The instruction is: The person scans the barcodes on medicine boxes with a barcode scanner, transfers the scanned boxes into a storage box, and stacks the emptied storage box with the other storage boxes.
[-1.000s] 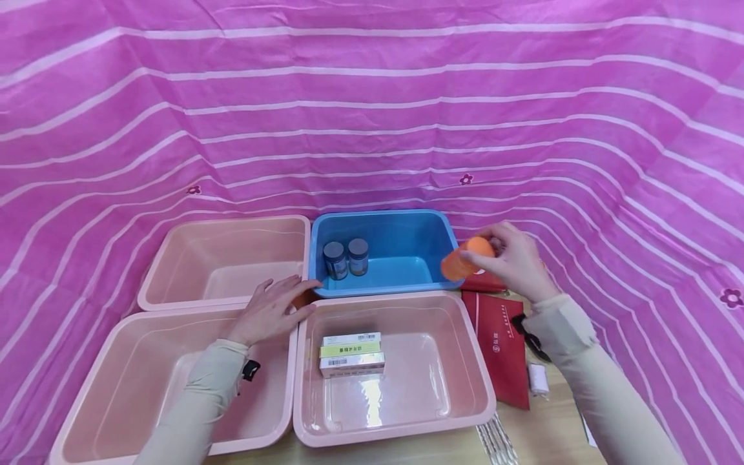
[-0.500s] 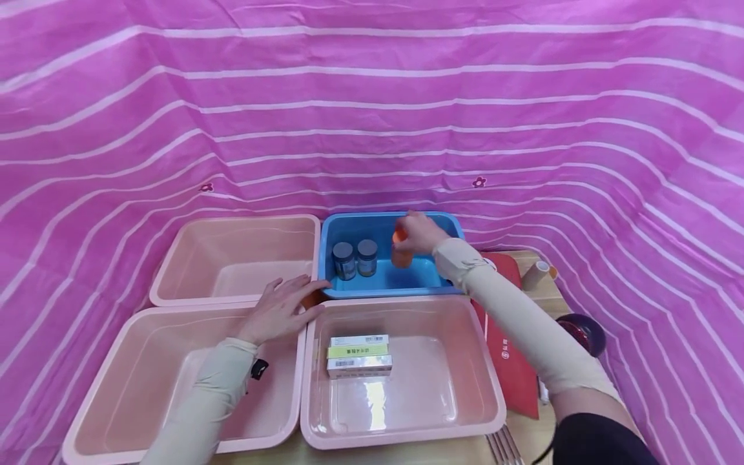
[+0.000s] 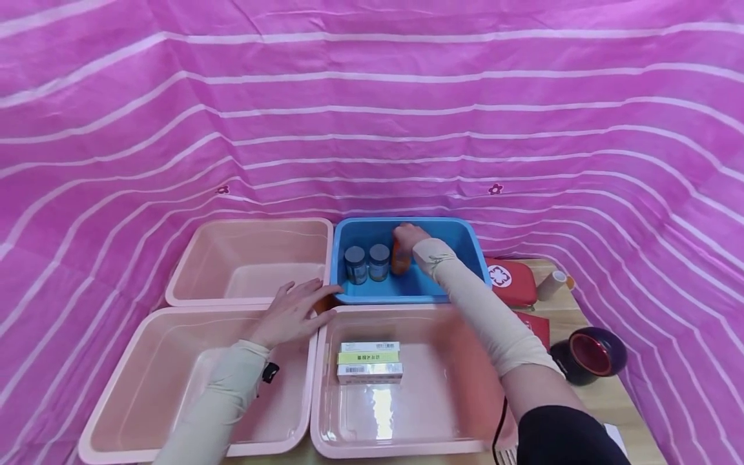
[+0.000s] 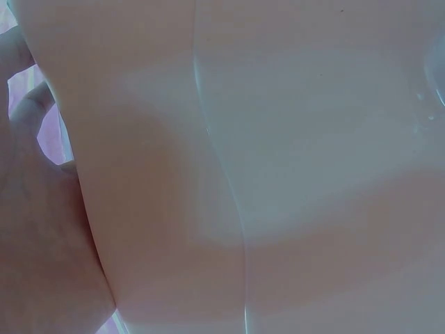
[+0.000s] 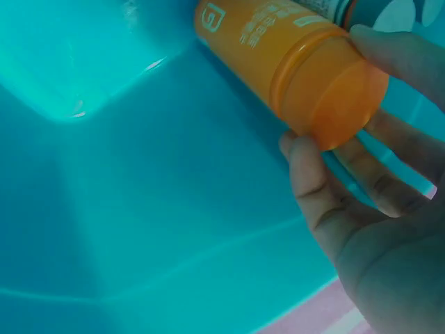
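My right hand [image 3: 409,236] reaches into the blue bin [image 3: 471,248] and grips an orange bottle [image 3: 400,257] by its cap end. In the right wrist view the orange bottle [image 5: 292,59] is held between thumb and fingers [image 5: 313,188] close over the bin's blue floor [image 5: 139,202]. The bottle stands right beside two small dark jars [image 3: 367,263] with grey lids. My left hand [image 3: 293,312] rests flat with spread fingers on the rims where the pink bins meet. The left wrist view shows only pink bin plastic [image 4: 278,167] up close.
Three pink bins surround the blue one; the near right bin [image 3: 465,413] holds stacked medicine boxes [image 3: 369,363]. On the wooden table at right lie a red first-aid pouch [image 3: 511,279], a small roll [image 3: 552,284] and a dark round bowl [image 3: 589,354]. Pink striped cloth backs everything.
My right hand carried the orange bottle from beside the red pouch leftward into the blue bin, down next to the two jars. My left hand stayed on the bin rims.
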`<state>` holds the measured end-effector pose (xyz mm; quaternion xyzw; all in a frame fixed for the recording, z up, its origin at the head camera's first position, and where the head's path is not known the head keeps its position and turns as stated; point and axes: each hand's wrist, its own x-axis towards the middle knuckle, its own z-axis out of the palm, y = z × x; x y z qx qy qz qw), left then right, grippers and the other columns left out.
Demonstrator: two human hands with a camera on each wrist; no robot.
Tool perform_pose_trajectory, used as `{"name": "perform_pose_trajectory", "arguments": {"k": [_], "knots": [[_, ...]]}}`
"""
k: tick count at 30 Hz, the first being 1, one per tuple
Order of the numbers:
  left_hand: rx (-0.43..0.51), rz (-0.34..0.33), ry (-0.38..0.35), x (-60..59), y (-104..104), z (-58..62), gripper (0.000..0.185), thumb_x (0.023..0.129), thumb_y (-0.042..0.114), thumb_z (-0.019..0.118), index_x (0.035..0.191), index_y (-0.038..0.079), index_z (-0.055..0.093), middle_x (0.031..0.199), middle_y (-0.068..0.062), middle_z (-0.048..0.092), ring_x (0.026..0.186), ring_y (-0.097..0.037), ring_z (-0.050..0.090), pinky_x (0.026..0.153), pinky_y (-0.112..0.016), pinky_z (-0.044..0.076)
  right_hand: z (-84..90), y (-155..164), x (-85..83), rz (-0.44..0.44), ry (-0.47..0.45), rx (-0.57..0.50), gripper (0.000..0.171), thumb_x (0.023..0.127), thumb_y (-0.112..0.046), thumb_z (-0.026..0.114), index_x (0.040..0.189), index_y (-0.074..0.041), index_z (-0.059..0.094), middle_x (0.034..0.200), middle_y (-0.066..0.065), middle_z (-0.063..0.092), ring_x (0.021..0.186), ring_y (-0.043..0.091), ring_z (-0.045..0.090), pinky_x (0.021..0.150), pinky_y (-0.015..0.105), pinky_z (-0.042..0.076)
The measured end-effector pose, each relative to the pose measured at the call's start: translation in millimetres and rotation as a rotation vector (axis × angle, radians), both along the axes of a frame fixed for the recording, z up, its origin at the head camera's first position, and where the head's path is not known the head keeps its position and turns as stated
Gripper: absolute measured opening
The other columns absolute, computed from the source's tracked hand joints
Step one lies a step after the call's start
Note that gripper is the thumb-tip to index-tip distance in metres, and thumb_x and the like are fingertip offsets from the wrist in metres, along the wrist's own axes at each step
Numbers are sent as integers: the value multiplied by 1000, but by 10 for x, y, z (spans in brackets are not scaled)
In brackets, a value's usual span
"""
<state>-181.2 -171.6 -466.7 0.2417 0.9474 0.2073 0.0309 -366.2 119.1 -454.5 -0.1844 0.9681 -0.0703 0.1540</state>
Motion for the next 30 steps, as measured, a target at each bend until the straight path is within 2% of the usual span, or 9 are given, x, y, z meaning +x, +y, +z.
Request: {"name": "perform_pose_trajectory", "arguments": {"k": [8, 13, 16, 20, 23, 25, 27, 30], "knots": [[6, -4, 16, 18, 32, -3, 54, 98, 51, 63, 148, 38, 51, 157, -10, 50, 147, -36, 43, 118, -73, 21, -162, 41, 26, 23, 35, 21, 30, 87, -10, 81, 115, -5, 72, 114, 15, 68, 107, 32, 64, 99, 47, 55], [5, -2, 2, 19, 34, -10, 55, 98, 52, 62, 149, 38, 50, 157, -9, 50, 147, -35, 42, 119, -72, 20, -186, 28, 77, 24, 46, 51, 34, 88, -12, 80, 120, -5, 71, 116, 15, 67, 110, 32, 64, 102, 46, 53], [7, 2, 2, 18, 22, -9, 55, 98, 51, 63, 150, 38, 50, 157, -9, 50, 147, -35, 42, 119, -71, 20, -142, 15, 125, 34, 34, 43, 40, 90, -15, 79, 127, -5, 68, 120, 17, 66, 112, 32, 63, 102, 46, 53], [-7, 7, 12, 16, -12, -4, 55, 98, 50, 63, 150, 38, 50, 157, -11, 50, 148, -36, 41, 119, -71, 21, 24, -16, 230, 60, 39, 9, 50, 93, -22, 76, 137, -6, 62, 131, 17, 61, 119, 33, 60, 107, 48, 51], [-20, 10, 15, 6, -44, 13, 54, 98, 50, 63, 150, 38, 50, 157, -12, 49, 149, -37, 40, 120, -71, 20, 236, -51, 371, 81, 71, -58, 54, 95, -25, 74, 143, -7, 58, 143, 18, 56, 130, 34, 56, 113, 51, 46], [-25, 11, 15, -5, -63, 28, 54, 99, 51, 62, 150, 38, 50, 157, -12, 50, 149, -37, 39, 120, -70, 19, 392, -76, 506, 104, 107, -122, 52, 96, -27, 74, 143, -8, 59, 144, 17, 56, 132, 34, 56, 113, 50, 46], [-27, 11, 8, -18, -77, 43, 55, 99, 52, 60, 150, 38, 49, 157, -12, 49, 150, -37, 39, 120, -70, 19, 535, -99, 678, 140, 151, -193, 49, 95, -28, 75, 139, -9, 62, 139, 15, 59, 128, 31, 59, 110, 47, 50], [-25, 15, -16, -34, -89, 56, 55, 99, 54, 59, 151, 38, 48, 159, -12, 47, 150, -36, 37, 121, -70, 17, 690, -119, 971, 248, 239, -293, 40, 94, -28, 77, 128, -9, 69, 119, 10, 65, 107, 24, 67, 94, 36, 59]]}}
